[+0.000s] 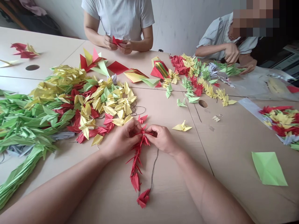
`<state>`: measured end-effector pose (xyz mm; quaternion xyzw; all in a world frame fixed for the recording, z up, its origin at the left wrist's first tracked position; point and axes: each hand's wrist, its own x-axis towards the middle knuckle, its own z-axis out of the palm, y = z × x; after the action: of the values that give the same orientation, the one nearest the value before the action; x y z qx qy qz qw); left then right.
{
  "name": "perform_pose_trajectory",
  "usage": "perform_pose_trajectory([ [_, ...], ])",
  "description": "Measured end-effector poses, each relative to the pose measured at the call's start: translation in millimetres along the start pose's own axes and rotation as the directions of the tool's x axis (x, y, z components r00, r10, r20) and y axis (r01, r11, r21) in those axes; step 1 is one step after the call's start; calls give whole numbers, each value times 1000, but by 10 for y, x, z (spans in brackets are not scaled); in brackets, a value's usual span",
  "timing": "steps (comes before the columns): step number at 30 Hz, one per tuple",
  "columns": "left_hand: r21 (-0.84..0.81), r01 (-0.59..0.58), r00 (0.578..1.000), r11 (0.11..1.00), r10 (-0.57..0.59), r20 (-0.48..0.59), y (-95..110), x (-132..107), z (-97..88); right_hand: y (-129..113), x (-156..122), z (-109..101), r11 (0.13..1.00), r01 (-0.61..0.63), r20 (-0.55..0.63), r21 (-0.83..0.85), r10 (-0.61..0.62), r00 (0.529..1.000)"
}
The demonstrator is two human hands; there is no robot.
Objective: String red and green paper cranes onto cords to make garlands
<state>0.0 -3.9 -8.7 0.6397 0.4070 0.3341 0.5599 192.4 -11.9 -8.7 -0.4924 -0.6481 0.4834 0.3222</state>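
Observation:
Both my hands meet at the top of a string of red paper cranes (136, 158) in the middle of the table. My left hand (121, 137) pinches a red crane at the upper end from the left. From the right, my right hand (161, 137) grips the same crane's wing between thumb and fingers. Below them the string hangs toward me, with a separate red crane (143, 198) at its lower end on a dark thread (154, 169). Just beyond my fingers lies a loose red crane (142, 119). A yellow crane (182, 126) rests to the right.
Heaped strings of green cranes (28, 124) and yellow cranes (63, 81) cover the left. Folded paper sheets (137, 75) lie at the back. One person (119, 25) opposite holds red paper; another (219, 46) handles green paper. A green sheet (269, 168) lies right, near table holes (203, 103).

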Motion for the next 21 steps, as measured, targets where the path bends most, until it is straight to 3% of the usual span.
perform_pose_trajectory([
  [4,21,0,1000,1000,0,-12,22,17,-5,10,25,8,1000,11,-29,9,-11,1000],
  [10,-56,30,993,998,-36,-116,10,57,-11,41,49,-33,986,12,-137,168,11,990],
  [16,-9,28,989,1000,-29,-142,-5,52,-16,-28,-8,-64,988,27,9,150,-29,1000],
  [21,33,60,985,998,-54,-163,-26,55,-29,-58,-40,-61,988,32,34,153,-37,999],
])
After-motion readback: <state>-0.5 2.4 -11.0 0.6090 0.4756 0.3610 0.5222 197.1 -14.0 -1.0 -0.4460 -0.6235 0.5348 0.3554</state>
